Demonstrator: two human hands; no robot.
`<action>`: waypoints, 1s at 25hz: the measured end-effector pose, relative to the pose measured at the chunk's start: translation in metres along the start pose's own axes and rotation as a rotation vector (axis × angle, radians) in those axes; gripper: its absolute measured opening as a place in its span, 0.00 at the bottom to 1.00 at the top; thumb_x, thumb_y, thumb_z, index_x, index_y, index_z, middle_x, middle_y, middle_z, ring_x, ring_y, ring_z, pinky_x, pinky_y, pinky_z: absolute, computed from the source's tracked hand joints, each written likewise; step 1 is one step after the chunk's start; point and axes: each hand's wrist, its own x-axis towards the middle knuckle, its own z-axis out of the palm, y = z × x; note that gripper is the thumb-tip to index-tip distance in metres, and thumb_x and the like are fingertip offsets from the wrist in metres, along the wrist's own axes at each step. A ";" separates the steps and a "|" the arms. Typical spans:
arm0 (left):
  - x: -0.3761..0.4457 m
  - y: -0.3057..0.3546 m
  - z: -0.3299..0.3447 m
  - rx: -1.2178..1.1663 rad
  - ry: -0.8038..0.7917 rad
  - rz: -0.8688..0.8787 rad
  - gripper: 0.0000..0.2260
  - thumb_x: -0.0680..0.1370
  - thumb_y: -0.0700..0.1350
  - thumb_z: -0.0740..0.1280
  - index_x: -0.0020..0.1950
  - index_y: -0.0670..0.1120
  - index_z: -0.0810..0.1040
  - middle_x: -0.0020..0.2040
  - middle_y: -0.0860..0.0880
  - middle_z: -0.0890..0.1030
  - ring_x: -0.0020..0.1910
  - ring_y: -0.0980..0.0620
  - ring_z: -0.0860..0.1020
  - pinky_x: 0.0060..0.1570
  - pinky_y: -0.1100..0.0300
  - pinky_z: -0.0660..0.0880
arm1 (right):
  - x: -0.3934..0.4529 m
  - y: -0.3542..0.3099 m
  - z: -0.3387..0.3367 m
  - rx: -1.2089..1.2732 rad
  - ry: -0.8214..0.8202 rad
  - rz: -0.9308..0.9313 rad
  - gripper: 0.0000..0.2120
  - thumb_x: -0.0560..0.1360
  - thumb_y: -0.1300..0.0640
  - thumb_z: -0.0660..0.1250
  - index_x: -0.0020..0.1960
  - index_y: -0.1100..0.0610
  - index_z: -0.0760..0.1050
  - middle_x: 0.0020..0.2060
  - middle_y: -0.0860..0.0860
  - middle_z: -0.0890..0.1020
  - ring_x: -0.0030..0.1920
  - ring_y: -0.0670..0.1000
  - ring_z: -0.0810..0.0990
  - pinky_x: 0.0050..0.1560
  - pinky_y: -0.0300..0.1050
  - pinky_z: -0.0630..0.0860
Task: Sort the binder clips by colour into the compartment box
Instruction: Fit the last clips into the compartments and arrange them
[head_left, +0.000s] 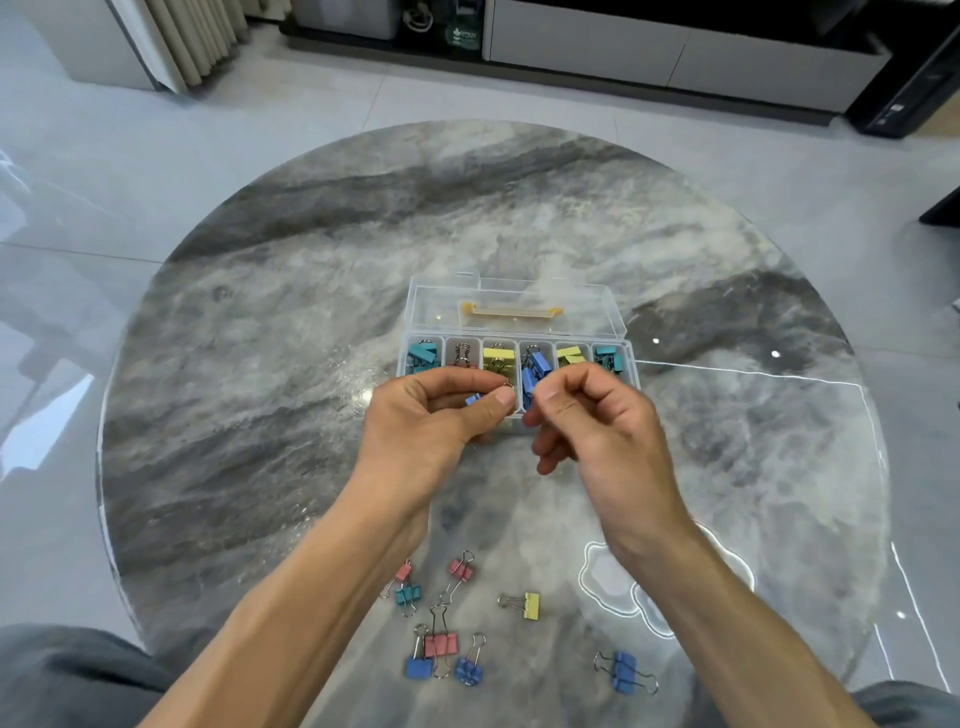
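1. Left hand (441, 410): fingers curled, thumb pressed over a small blue binder clip (472, 399), wire loop poking out past the thumb tip.
2. Right hand (587, 415): just beside the left, fingers curled, thumb and forefinger pinched together at the blue clips (529, 387) of the box; whether pinching one, cannot tell.
3. Directly behind and partly under both hands: clear compartment box (626, 358), lid (514, 306) open and leaning away.
4. In the compartments beyond the knuckles, from the left-hand side across: teal, a mostly hidden clip, yellow, blue, yellow, teal.
5. Nearer than the wrists, between the forearms: loose clips (441, 613) on the round marble table (260, 338), pink, teal, blue and one yellow clip (530, 605).
6. Near the right forearm: a blue pair (623, 670) apart from the rest.
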 end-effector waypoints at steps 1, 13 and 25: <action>0.000 0.000 -0.001 -0.057 0.009 -0.025 0.04 0.71 0.34 0.74 0.44 0.39 0.84 0.33 0.46 0.84 0.30 0.56 0.79 0.29 0.69 0.75 | -0.004 0.003 0.003 -0.087 -0.037 -0.077 0.04 0.76 0.61 0.70 0.44 0.55 0.77 0.36 0.51 0.80 0.33 0.48 0.75 0.33 0.43 0.74; -0.002 -0.006 0.005 0.091 -0.123 -0.154 0.08 0.80 0.40 0.67 0.53 0.48 0.85 0.48 0.50 0.87 0.52 0.51 0.84 0.48 0.58 0.76 | 0.015 0.012 -0.017 -1.013 0.072 -0.499 0.06 0.77 0.56 0.68 0.49 0.57 0.82 0.41 0.52 0.85 0.41 0.55 0.82 0.40 0.50 0.79; 0.006 0.005 -0.007 0.078 0.053 -0.076 0.08 0.78 0.40 0.69 0.47 0.51 0.86 0.49 0.52 0.86 0.51 0.53 0.82 0.45 0.58 0.74 | 0.078 -0.001 -0.099 -1.090 0.089 -0.100 0.07 0.76 0.55 0.72 0.53 0.55 0.85 0.43 0.48 0.82 0.38 0.44 0.75 0.40 0.39 0.68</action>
